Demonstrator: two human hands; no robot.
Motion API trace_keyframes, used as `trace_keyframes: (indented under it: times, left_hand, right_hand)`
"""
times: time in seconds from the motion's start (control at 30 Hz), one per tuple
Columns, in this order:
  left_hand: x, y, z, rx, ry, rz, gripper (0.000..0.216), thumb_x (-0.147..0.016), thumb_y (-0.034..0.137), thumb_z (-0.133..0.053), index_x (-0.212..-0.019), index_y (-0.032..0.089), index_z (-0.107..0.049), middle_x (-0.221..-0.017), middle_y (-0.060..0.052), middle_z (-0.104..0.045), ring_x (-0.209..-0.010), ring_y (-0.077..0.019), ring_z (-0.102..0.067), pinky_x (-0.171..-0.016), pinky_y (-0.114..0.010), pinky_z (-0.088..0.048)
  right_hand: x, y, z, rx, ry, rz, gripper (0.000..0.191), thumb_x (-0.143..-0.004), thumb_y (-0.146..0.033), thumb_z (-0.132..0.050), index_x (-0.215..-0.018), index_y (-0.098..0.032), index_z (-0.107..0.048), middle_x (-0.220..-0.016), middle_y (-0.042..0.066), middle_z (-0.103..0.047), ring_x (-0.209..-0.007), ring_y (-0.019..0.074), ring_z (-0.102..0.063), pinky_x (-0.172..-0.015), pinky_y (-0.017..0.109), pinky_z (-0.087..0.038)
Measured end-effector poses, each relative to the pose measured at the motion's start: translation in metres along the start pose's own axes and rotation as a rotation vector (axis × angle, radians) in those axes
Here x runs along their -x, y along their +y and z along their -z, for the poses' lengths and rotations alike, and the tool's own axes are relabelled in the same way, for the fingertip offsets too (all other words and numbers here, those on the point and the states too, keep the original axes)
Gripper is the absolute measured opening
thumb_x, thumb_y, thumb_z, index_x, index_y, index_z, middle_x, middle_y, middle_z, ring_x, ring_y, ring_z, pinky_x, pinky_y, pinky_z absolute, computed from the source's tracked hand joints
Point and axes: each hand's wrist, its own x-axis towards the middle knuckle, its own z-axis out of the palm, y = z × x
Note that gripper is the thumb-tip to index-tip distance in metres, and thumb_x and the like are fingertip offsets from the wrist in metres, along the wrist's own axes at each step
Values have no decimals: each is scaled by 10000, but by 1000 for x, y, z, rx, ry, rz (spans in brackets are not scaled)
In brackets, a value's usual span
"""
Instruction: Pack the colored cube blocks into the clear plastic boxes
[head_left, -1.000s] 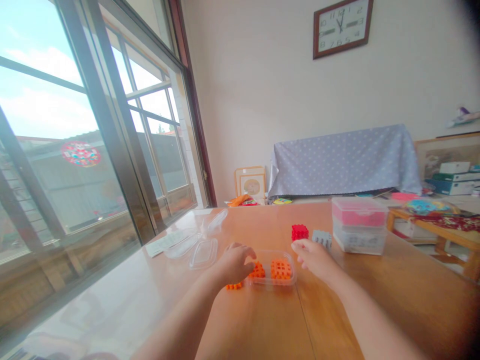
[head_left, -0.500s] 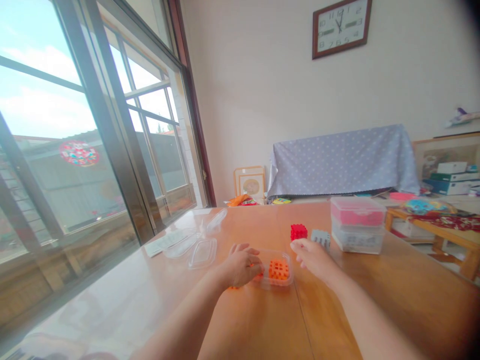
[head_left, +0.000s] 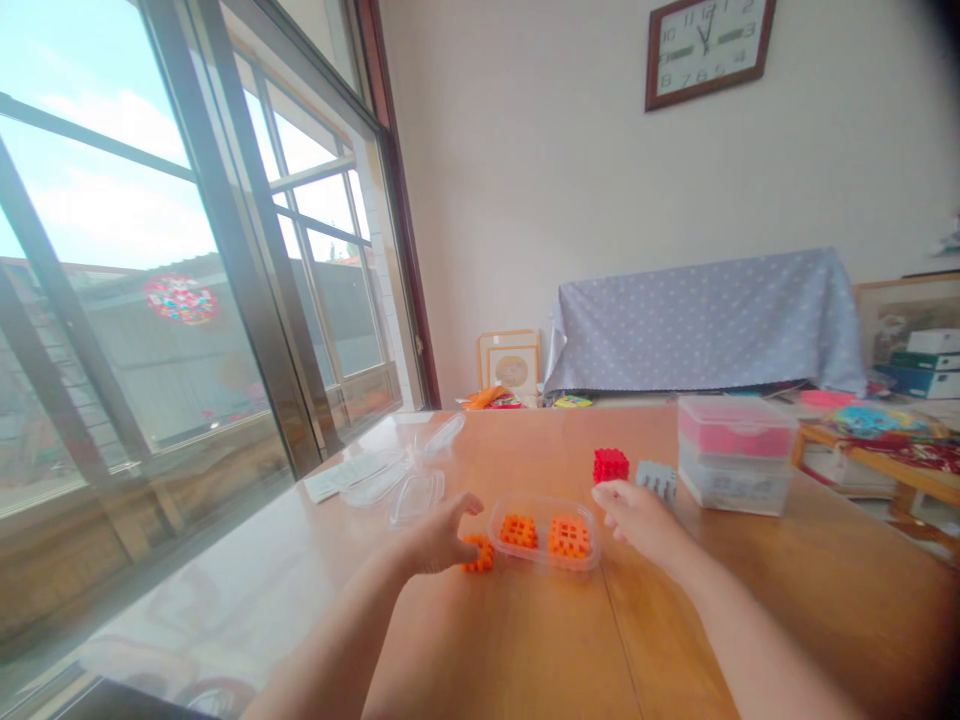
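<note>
A clear plastic container [head_left: 545, 566] lies on the table in front of me, with two orange interlocking blocks inside, a left block [head_left: 518, 531] and a right block [head_left: 569, 537]. Another orange block [head_left: 478, 553] rests on the table just left of it. My left hand [head_left: 444, 535] is at that outside block, thumb and fingers spread apart, partly covering its left side. Beside the container's right end, my right hand [head_left: 637, 515] hovers with loosely bent fingers and nothing visible in them. Behind it are a red block cube [head_left: 610, 465] and a grey block piece [head_left: 655, 480].
Stacked clear boxes [head_left: 736, 455], the upper with pink contents, stand at the right. Clear lids [head_left: 417, 498] and a paper sheet [head_left: 345, 478] lie at the left of the wooden table [head_left: 540, 650]. A window is on the left.
My left hand has come out of the container and moved left to the orange block outside it. The left block inside is now uncovered. My right hand stays by the container's right end.
</note>
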Motion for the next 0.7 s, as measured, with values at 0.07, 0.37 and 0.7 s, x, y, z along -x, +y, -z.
trace_keyframes:
  times: [0.07, 0.37, 0.7]
  left_hand:
    - [3, 0, -3, -63, -35, 52, 599, -624, 271, -738, -1203, 255, -583, -1233, -73, -621, -1047, -268, -614, -838, -334, -508]
    - [3, -9, 1, 52, -13, 53, 468, -665, 203, -667, -1127, 224, -596, -1195, -56, -642, -1020, -229, -614, -847, -318, -506]
    - [-18, 28, 3, 31, 109, -140, 437, -729, 221, -644, -1163, 235, -601, -1172, -59, -630, -1055, -231, -581, -926, -334, -481]
  right_hand:
    - [0, 0, -1, -6, -1, -4, 431, -902, -512, -504, -1084, -154, -660, -759, 46, -653, -672, 165, -613, -560, 260, -473]
    - [3, -4, 0, 9, 8, -27, 440, -893, -523, -511, -1093, -160, -660, -736, 43, -650, -646, 164, -605, -561, 264, -460]
    - [2, -1, 0, -12, -3, -30, 449, -889, -532, -518, -1111, -166, -653, -766, 45, -653, -698, 178, -630, -586, 270, -488]
